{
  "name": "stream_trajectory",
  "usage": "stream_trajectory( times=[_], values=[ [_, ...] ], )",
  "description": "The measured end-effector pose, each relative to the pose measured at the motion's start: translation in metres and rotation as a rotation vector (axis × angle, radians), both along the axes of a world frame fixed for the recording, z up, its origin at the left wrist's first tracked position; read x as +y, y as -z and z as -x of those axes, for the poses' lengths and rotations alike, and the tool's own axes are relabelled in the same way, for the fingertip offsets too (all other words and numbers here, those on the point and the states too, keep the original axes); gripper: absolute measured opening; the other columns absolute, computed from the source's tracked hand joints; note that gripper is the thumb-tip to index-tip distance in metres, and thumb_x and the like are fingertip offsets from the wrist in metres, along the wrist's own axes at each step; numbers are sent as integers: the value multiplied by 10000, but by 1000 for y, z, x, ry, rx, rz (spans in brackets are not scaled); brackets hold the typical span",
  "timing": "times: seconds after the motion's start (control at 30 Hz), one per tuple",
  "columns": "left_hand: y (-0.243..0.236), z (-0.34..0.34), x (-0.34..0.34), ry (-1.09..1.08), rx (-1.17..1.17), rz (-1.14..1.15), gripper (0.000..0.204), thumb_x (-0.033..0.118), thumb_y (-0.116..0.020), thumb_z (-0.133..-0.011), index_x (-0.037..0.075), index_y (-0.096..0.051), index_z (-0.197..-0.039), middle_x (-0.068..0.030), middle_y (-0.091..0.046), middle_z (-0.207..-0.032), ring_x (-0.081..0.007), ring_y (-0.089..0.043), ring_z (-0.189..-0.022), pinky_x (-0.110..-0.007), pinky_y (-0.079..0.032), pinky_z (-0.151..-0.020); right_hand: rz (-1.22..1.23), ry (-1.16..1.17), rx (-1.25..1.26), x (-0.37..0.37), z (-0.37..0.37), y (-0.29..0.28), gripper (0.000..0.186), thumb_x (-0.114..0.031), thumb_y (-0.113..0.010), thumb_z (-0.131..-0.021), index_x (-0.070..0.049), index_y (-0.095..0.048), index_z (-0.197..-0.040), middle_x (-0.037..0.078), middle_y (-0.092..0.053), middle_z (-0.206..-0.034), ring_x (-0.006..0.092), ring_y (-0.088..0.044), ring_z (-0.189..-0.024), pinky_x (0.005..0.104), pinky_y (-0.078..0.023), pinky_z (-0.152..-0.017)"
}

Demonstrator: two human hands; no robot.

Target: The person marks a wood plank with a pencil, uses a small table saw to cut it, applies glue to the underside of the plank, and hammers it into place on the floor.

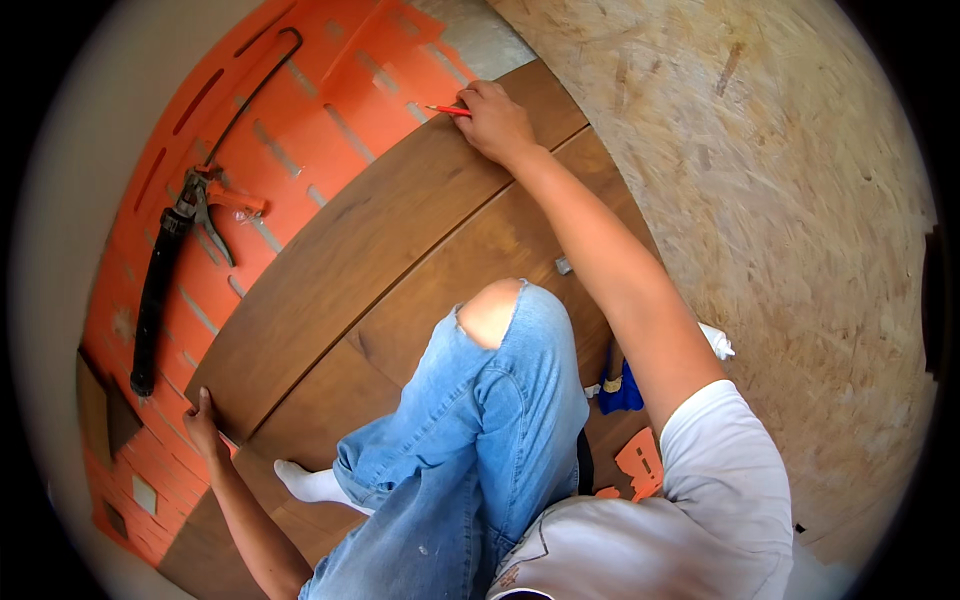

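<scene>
My right hand [495,125] is closed round a red pencil [447,110], its tip pointing left over the orange underlayment at the far end of a brown wooden floor plank [385,215]. The heel of that hand is by the plank's far right part. At the near left end of the same plank, my left hand [205,428] grips the corner, thumb up along the edge; its other fingers are partly hidden. A dark gap [375,308] runs between this plank and the neighbouring plank [390,350], on which I sit with one knee raised.
Orange slotted underlayment [330,90] covers the floor to the left. A black caulking gun [165,260] lies on it. Beside my right side are a white tube [717,340], a blue object [622,390] and orange scraps [640,462]. A chipboard wall [770,230] rises at right.
</scene>
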State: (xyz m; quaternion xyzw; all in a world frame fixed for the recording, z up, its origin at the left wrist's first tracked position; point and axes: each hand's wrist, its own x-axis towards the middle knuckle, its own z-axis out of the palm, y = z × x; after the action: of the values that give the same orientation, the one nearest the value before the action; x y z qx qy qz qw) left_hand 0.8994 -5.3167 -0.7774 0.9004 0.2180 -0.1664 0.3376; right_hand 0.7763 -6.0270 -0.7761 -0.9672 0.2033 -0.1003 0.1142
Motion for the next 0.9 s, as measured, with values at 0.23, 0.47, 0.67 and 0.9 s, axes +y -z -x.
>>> stream_trajectory(
  times=[0.23, 0.47, 0.67, 0.9],
  values=[
    [6, -16, -14, 160, -2, 76, 421, 393, -751, -930, 110, -583, -667, 46, -502, -628, -83, -435, -577, -286, -316, -525, 124, -28, -92, -18, 5, 11, 313, -376, -637, -927, -114, -680, -1094, 105, -659, -1139, 341, -633, -1097, 492, -544, -867],
    [0, 1, -28, 171, -94, -112, 708, 424, -855, -813, -132, -567, -1144, -227, -696, -1052, -296, -691, -952, -386, -554, -826, 80, -11, -72, -8, -1, 10, 468, -447, -586, -999, -87, -659, -1289, 111, -652, -1264, 318, -609, -1172, 444, -519, -938],
    [-10, 10, -26, 396, -75, -137, 703, 368, -921, -729, -133, -606, -1109, -306, -673, -1161, -389, -685, -1062, -434, -556, -886, -467, -128, 110, 74, 4, -34, 452, -413, -561, -1021, -96, -632, -1335, 124, -657, -1114, 261, -642, -947, 405, -525, -877],
    [-2, -15, -23, 407, 73, -366, 875, 416, -971, -623, -126, -562, -1176, -308, -668, -1185, -431, -671, -1091, -464, -561, -901, -1218, -391, 264, 194, -4, -124, 420, -184, -548, -1008, -107, -586, -1420, 55, -660, -1076, 133, -617, -870, 303, -550, -791]
  ],
)
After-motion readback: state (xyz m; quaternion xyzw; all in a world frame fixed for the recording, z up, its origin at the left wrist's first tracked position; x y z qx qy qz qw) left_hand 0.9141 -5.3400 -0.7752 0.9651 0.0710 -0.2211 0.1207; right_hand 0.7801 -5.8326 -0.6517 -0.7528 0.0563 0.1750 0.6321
